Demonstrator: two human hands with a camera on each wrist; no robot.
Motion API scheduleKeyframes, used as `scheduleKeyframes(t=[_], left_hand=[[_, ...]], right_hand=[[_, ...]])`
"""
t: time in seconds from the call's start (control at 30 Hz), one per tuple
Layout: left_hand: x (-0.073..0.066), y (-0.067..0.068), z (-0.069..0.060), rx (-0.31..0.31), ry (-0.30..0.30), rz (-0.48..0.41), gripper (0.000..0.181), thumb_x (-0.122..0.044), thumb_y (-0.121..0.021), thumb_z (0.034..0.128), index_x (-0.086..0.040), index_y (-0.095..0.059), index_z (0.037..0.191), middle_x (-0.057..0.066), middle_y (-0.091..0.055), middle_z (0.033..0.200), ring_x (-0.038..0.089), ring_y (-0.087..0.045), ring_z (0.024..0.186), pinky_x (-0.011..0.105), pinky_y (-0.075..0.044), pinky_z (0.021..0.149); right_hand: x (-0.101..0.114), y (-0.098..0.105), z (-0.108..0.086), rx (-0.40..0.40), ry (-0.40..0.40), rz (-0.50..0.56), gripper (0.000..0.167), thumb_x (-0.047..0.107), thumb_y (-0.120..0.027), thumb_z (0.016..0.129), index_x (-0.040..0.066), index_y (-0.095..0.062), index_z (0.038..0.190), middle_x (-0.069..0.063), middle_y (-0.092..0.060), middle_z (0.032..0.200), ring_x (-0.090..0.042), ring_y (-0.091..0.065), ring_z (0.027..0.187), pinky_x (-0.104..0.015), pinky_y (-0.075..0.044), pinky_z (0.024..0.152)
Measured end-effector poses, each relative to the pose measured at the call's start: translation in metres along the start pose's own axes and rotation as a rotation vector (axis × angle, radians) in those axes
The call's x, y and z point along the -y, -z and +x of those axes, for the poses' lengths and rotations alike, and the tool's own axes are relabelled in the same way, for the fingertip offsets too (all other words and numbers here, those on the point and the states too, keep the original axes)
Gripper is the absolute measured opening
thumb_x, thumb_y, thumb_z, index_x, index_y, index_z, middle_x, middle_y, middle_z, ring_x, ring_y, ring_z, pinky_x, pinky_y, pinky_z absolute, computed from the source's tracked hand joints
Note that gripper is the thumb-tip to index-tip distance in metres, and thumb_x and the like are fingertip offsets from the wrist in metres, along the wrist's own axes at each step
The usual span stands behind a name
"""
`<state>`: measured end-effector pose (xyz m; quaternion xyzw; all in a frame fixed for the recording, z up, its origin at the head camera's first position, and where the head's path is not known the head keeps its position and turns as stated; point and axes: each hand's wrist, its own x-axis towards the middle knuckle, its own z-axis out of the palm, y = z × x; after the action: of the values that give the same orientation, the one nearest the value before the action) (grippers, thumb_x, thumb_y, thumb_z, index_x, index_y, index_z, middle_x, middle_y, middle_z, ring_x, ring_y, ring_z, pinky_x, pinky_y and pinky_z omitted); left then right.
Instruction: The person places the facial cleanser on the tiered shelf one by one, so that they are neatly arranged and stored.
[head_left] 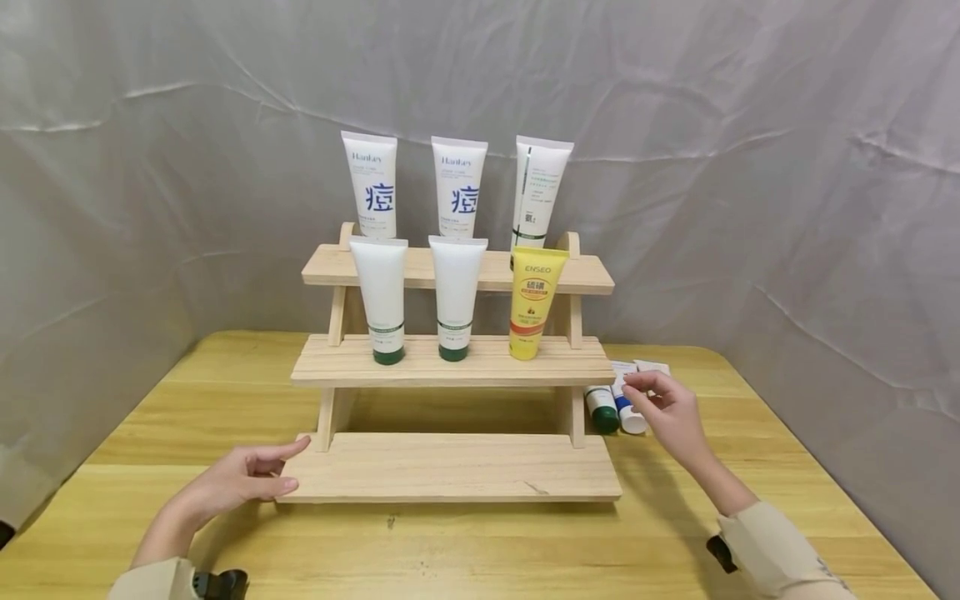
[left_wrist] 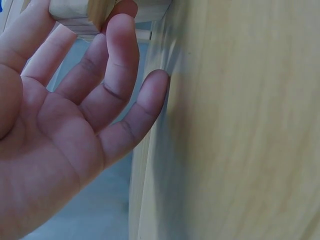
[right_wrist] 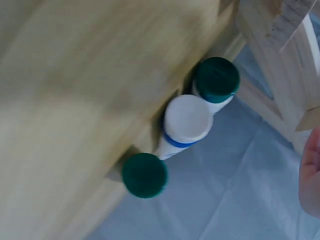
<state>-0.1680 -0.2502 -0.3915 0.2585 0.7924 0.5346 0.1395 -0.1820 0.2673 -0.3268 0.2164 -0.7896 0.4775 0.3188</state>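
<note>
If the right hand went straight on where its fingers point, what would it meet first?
Probably the middle shelf, at its right end, just left of the right hand in the head view, though depth is unclear.

"What is the left grip [left_wrist: 75, 107] doing?"
"It is holding the end of a pale wooden board [left_wrist: 72, 10] up top, and the palm [left_wrist: 45, 160] is facing us."
"Is the little finger [left_wrist: 135, 117] touching anything?"
"It is sticking out over the shadowed side of the bench [left_wrist: 245, 120]; contact isn't showing clearly."
"What is showing below the palm?"
"A bluish-grey backdrop [left_wrist: 100, 210] is."
</note>
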Motion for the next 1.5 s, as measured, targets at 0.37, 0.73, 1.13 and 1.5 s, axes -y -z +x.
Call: scheduleKeyframes(t=[0.37, 0.73, 1.13, 1.5], left_hand=[[0.002, 0.001, 0.0, 0.003, -0.009, 0.01, 0.053, -0.007, -0.056, 0.0876, 0.016, -0.029, 0.127, 0.007, -0.063, 0.092, 0.007, -0.054, 0.075, 0.025, -0.045, 0.065], [-0.001, 0.0, 0.0, -0.003, 0.001, 0.004, 0.053, -0.008, -0.056, 0.0875, 0.015, -0.029, 0.127, 0.007, -0.062, 0.087, 0.006, -0.053, 0.072, 0.025, -0.045, 0.064], [0.0, 0.0, 0.0, -0.007, 0.001, -0.013, 0.052, -0.007, -0.056, 0.0875, 0.013, -0.031, 0.128, 0.003, -0.06, 0.082, 0.006, -0.052, 0.071, 0.025, -0.044, 0.063], [-0.002, -0.001, -0.001, -0.008, 0.008, -0.011, 0.053, -0.008, -0.056, 0.0875, 0.014, -0.029, 0.128, 0.003, -0.06, 0.081, 0.005, -0.051, 0.071, 0.024, -0.044, 0.063]], right_hand=[[-0.049, 0.019, -0.01, 0.062, -0.208, 0.054, 0.006, -0.01, -0.057, 0.082, -0.007, -0.06, 0.087, -0.003, -0.062, 0.078, -0.007, -0.057, 0.06, -0.02, -0.046, 0.049], [-0.084, 0.037, -0.015, 0.106, -0.251, -0.012, 0.017, 0.004, -0.06, 0.084, -0.01, -0.059, 0.092, -0.011, -0.062, 0.081, -0.009, -0.056, 0.067, -0.02, -0.047, 0.055], [-0.149, 0.062, -0.023, 0.102, -0.332, -0.15, 0.032, 0.023, -0.067, 0.081, -0.004, -0.061, 0.098, -0.003, -0.063, 0.087, 0.001, -0.054, 0.078, -0.011, -0.043, 0.065], [-0.103, 0.066, -0.012, 0.236, -0.45, -0.263, 0.04, 0.014, -0.061, 0.086, -0.012, -0.051, 0.113, -0.032, -0.047, 0.113, -0.042, -0.045, 0.102, -0.021, -0.041, 0.076]])
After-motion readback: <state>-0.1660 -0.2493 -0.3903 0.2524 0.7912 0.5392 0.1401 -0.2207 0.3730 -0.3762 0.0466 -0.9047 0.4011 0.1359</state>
